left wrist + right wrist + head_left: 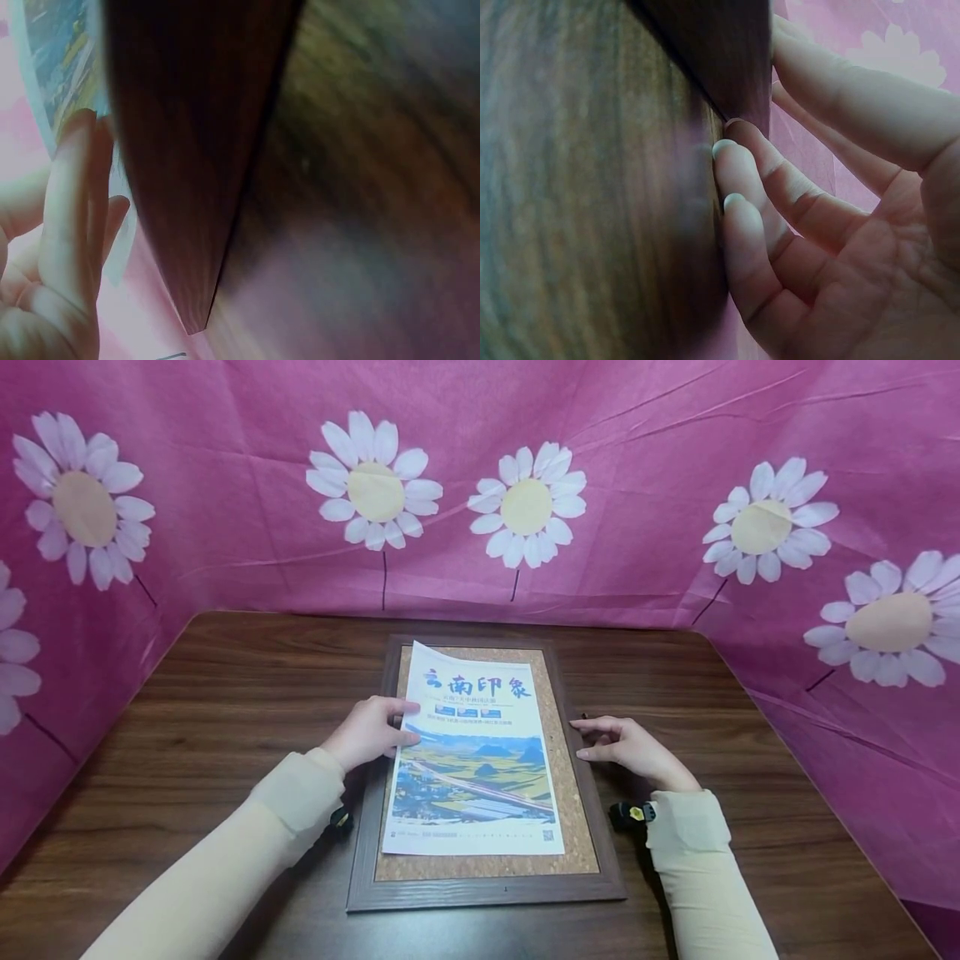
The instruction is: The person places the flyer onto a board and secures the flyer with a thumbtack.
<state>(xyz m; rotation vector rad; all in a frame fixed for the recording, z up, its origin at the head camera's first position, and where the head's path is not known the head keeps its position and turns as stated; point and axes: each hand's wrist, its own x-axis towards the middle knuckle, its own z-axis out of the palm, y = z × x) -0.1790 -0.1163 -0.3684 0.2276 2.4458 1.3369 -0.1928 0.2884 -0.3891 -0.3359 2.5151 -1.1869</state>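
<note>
On the table lies a cork board (581,835) in a dark wood-grain frame (487,891). A printed paper poster (480,785), with purple Chinese lettering above a landscape picture, lies on the cork with its upper left corner lifted. My left hand (367,731) touches the poster's left edge with thumb and fingertips; the fingers look fairly straight in the left wrist view. Beside the frame's right edge, my right hand (630,747) has its thumb and a finger touching the frame. Its other fingertips (735,214) rest on the table in the right wrist view.
The brown wood-grain table (247,693) extends to both sides of the board. A pink cloth (247,502) with large white daisies hangs behind it and along the sides. Dark wrist devices (630,814) are strapped under the pale sleeves.
</note>
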